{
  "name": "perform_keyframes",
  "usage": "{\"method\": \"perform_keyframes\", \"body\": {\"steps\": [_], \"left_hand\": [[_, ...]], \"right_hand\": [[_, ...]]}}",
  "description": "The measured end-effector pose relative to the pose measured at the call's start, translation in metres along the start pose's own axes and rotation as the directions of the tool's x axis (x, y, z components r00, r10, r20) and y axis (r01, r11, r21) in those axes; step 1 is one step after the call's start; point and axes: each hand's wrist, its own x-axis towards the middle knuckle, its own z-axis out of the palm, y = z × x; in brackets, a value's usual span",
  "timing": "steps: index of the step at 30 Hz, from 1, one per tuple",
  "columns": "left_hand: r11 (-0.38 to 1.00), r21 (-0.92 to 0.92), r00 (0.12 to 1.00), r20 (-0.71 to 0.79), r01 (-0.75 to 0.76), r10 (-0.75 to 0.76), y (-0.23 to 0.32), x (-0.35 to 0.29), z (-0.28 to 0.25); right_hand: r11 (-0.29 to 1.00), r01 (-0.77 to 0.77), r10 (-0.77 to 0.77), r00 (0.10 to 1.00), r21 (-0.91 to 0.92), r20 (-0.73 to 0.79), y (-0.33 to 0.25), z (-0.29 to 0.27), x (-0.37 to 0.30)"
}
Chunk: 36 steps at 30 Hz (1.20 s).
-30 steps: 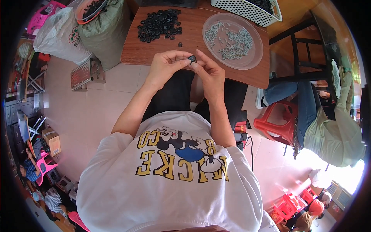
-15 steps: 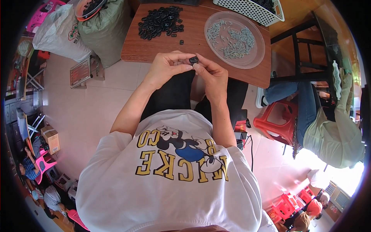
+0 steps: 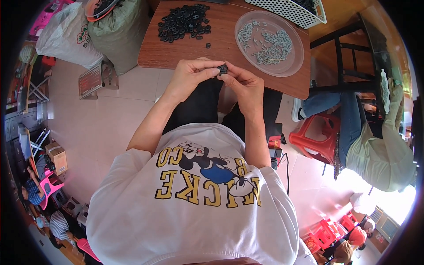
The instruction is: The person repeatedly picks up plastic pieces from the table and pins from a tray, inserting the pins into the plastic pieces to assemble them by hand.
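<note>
Just off the near edge of the brown table, both my hands pinch one small black oval plastic piece [image 3: 223, 69] with holes in it. My left hand [image 3: 191, 78] grips its left side between thumb and forefinger. My right hand [image 3: 245, 84] grips the right side the same way, so the fingertips nearly meet and partly hide it. Beyond my hands lies a heap of similar black pieces [image 3: 182, 22], with a single one [image 3: 208, 45] apart from it. To the right, small silvery screws [image 3: 276, 47] lie in a clear round shallow tray [image 3: 293, 66].
A white perforated basket [image 3: 289, 13] of black parts stands at the table's far right. Full sacks [image 3: 117, 37] and a small metal-framed stool [image 3: 91, 81] are on the left. A person [image 3: 375, 150] sits at the right by a red stool [image 3: 314, 138] and a black frame [image 3: 346, 66].
The black piece has turned slightly between my fingertips, and my left thumb has shifted a little on it. My hands otherwise stay in nearly the same place.
</note>
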Motion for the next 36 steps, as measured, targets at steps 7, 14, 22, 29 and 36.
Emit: {"method": "perform_keyframes", "body": {"steps": [7,14,22,29,36], "left_hand": [[0.998,-0.048,1.000,0.001,0.028,-0.028,-0.004,-0.001,-0.002],[1.000,0.014,1.000,0.023,0.005,-0.005,0.000,-0.005,-0.001],[0.999,0.002,0.999,-0.018,-0.042,0.042,-0.002,-0.013,0.004],[0.991,0.076,0.988,-0.097,-0.113,0.121,-0.008,-0.020,0.007],[0.993,0.017,0.993,-0.007,-0.115,0.116,0.001,-0.023,0.006]], "right_hand": [[1.000,-0.004,0.004,1.000,-0.008,0.007,0.000,0.002,-0.002],[0.999,0.036,-0.035,0.998,0.022,-0.055,0.007,0.007,-0.004],[0.997,0.052,-0.046,0.994,0.063,-0.095,0.005,0.015,-0.009],[0.998,0.056,-0.054,0.997,0.037,-0.056,0.004,0.012,-0.011],[0.997,0.033,-0.028,0.997,0.076,-0.070,0.006,0.015,-0.015]]}}
